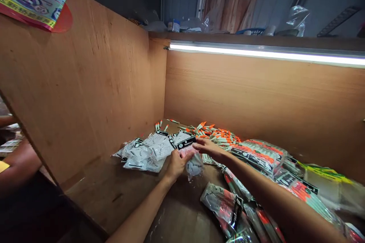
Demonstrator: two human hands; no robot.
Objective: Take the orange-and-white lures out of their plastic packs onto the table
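Near the middle of the bench, my left hand (177,166) grips a clear plastic bag (194,167) with a black printed header strip, thumb across its front. My right hand (210,148) is at the bag's upper right edge, its fingers stretched out and apart; whether they touch the header is hard to tell. Just left of the held bag lies a pile of similar clear bags (146,153) with black headers. Behind my hands is a heap of loose white fishing floats (219,134) with orange tips.
Filled float packs (256,155) are stacked on the right, with more packs (224,205) at the front. Wooden panels (108,83) wall the bench at left and back. A lit tube lamp (256,54) hangs under the shelf. Another person's arm (24,163) shows at far left.
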